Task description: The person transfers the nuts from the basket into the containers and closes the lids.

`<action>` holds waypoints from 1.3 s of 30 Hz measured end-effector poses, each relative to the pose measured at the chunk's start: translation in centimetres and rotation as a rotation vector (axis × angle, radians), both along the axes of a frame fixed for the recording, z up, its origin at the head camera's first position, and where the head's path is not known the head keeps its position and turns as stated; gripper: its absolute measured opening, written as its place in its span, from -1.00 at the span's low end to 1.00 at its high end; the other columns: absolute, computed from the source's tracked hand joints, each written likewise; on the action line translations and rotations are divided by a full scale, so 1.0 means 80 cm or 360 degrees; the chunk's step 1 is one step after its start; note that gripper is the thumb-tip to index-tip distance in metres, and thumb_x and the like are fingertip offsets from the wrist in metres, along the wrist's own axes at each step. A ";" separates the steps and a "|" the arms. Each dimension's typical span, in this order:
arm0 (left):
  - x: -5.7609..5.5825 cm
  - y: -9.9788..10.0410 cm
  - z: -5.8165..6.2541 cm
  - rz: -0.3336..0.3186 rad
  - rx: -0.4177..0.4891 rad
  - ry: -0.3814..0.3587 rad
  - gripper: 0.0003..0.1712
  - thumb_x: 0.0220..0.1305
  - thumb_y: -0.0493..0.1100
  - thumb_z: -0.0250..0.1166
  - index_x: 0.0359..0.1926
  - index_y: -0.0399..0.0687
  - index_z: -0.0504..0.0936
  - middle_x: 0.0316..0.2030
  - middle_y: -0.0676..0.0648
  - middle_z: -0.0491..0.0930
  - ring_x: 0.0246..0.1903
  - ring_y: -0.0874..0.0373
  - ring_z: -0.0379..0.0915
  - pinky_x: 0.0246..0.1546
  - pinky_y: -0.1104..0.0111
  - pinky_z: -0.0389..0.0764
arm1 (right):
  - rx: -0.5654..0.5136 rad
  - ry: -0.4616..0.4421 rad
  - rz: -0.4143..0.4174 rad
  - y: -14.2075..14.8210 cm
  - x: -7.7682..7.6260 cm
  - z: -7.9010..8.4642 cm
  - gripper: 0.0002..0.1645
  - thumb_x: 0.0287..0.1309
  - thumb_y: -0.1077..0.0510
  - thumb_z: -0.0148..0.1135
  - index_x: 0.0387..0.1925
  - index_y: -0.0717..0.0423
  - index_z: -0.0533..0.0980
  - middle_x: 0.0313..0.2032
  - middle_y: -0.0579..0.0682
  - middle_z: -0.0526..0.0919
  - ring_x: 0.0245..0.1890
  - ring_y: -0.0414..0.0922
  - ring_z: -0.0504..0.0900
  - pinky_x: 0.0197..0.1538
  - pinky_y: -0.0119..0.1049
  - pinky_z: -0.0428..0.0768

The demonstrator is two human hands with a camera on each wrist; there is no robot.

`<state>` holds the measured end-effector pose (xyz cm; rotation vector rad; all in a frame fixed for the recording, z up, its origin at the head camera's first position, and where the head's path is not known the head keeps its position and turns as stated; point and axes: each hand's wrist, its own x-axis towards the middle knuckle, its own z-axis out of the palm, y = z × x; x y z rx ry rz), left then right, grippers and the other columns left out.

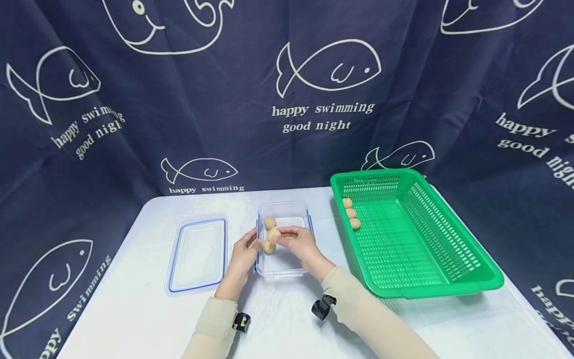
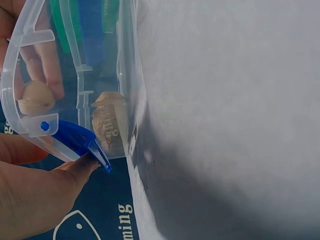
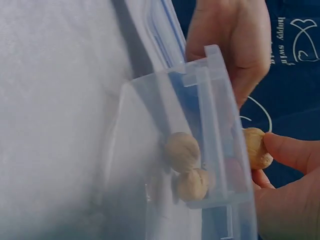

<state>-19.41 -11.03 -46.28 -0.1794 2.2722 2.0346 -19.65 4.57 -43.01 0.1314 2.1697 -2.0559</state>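
A clear plastic food container [image 1: 287, 274] with blue side clips stands in the middle of the table. My right hand [image 1: 301, 245] pinches a walnut [image 3: 257, 150] between thumb and fingers, over the left part of the container. Two more walnuts lie inside along the left wall, one farther back [image 1: 269, 222] and one nearer [image 1: 268, 247]. My left hand [image 1: 244, 255] grips the container's left side, its thumb against the blue clip [image 2: 80, 137] in the left wrist view.
A clear lid with a blue seal [image 1: 197, 254] lies flat on the table to the left. At the right stands a green perforated basket [image 1: 430, 286], with three walnuts [image 1: 351, 213] lined up along its left wall. A dark printed curtain [image 1: 251, 124] hangs behind the table.
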 end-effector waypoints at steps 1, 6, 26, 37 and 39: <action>0.000 0.000 0.000 -0.0003 0.0004 0.0005 -0.47 0.42 -0.31 0.04 0.37 -0.32 0.25 0.31 -0.36 0.29 0.31 -0.20 0.22 0.34 0.07 0.28 | 0.0014 -0.0004 0.0017 -0.001 0.000 -0.002 -0.62 0.06 0.31 0.35 -0.06 0.41 0.56 -0.19 0.18 0.69 -0.25 -0.16 0.65 -0.07 -0.30 0.66; 0.001 0.000 0.001 -0.0024 0.0018 0.0024 -0.46 0.42 -0.32 0.03 0.37 -0.35 0.23 0.31 -0.39 0.26 0.32 -0.22 0.19 0.35 0.05 0.25 | 0.0092 0.0001 0.0136 -0.002 0.002 -0.008 -0.62 0.00 0.33 0.38 -0.10 0.42 0.57 -0.22 0.20 0.70 -0.26 -0.14 0.66 -0.08 -0.29 0.66; -0.001 0.000 -0.002 -0.0001 0.0044 0.0024 -0.46 0.40 -0.34 0.03 0.36 -0.37 0.24 0.30 -0.39 0.28 0.32 -0.20 0.20 0.34 0.07 0.27 | 0.0385 0.0006 0.0312 0.003 -0.009 -0.013 -0.70 -0.02 0.39 0.36 -0.17 0.41 0.59 -0.35 0.14 0.71 -0.39 -0.19 0.64 -0.18 -0.36 0.66; 0.000 0.000 -0.001 0.0003 0.0027 0.0021 -0.47 0.40 -0.33 0.03 0.36 -0.36 0.25 0.30 -0.38 0.29 0.31 -0.19 0.21 0.34 0.07 0.27 | 0.0316 0.0110 0.0266 -0.001 -0.019 0.030 -0.70 0.06 0.37 0.33 -0.12 0.40 0.59 -0.27 0.14 0.71 -0.29 -0.14 0.66 -0.08 -0.28 0.67; 0.000 0.001 0.000 0.0000 0.0021 0.0026 -0.47 0.40 -0.33 0.03 0.36 -0.37 0.24 0.30 -0.38 0.28 0.32 -0.20 0.21 0.34 0.07 0.27 | 0.0306 0.0121 0.0259 -0.001 -0.022 0.039 -0.70 0.06 0.36 0.33 -0.12 0.38 0.60 -0.25 0.14 0.71 -0.25 -0.12 0.66 -0.06 -0.27 0.66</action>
